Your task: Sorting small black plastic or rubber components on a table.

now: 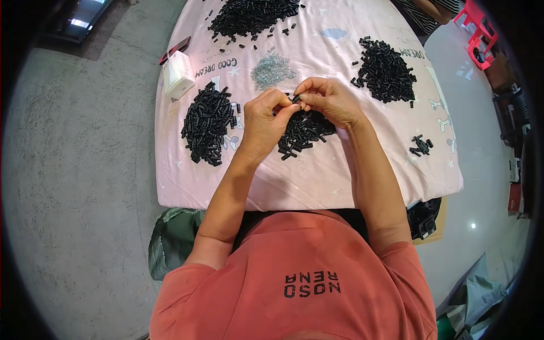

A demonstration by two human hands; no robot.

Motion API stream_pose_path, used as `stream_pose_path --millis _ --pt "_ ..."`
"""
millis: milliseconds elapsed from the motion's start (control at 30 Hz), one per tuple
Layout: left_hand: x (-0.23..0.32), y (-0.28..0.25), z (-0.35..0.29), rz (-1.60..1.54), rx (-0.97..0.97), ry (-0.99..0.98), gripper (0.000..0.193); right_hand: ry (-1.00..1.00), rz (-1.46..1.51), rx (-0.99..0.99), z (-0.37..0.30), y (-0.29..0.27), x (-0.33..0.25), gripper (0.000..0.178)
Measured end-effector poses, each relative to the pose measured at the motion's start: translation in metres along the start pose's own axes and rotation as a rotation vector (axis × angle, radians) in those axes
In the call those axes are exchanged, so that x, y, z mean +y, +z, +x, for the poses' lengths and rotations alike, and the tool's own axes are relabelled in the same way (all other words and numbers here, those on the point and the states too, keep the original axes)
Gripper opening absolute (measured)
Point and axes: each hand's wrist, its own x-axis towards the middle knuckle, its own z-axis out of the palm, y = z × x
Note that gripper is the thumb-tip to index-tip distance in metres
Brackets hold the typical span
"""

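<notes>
1. Left pile (208, 126): black pieces.
2. Left hand (264, 120): thumb and finger pinching the part.
3. Part (296, 98): small, black, between both hands' fingertips, over the middle pile (306, 135).
4. Right hand (328, 103): pinching it too.
5. Right pile (387, 71): more black pieces.

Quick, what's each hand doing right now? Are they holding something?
Left hand: closed, pinching a small black piece at the fingertips.
Right hand: closed, pinching at that same piece from the other side.
</notes>
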Motion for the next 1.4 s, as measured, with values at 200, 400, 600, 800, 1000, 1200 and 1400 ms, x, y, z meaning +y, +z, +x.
stream_pose_path --millis 200,400,600,800,1000,1200,1400 --pt "0.004 -0.003 -0.001 0.027 -0.021 0.044 0.013 -0.018 -0.024 -0.030 -0.001 -0.001 0.001 0.013" --pt "0.006 -0.002 -0.001 0.053 -0.014 0.079 0.014 -0.055 -0.027 -0.027 -0.001 0.003 0.002 0.014" --pt "0.012 0.000 0.003 -0.020 -0.005 -0.013 0.022 -0.049 0.076 -0.035 0.000 0.003 0.002 0.017" --pt "0.009 -0.010 0.014 -0.004 -0.160 0.100 0.028 -0.041 0.092 -0.053 -0.001 0.006 -0.002 0.023" --pt "0.004 -0.009 0.015 0.040 -0.188 0.183 0.032 -0.046 0.104 -0.075 0.001 0.004 0.000 0.026" --pt "0.002 -0.005 0.012 0.016 -0.162 0.156 0.027 -0.015 0.116 -0.099 0.002 0.003 0.003 0.027" --pt "0.001 0.002 0.006 -0.017 -0.109 0.085 0.023 0.007 0.122 -0.095 0.001 0.003 0.001 0.026"
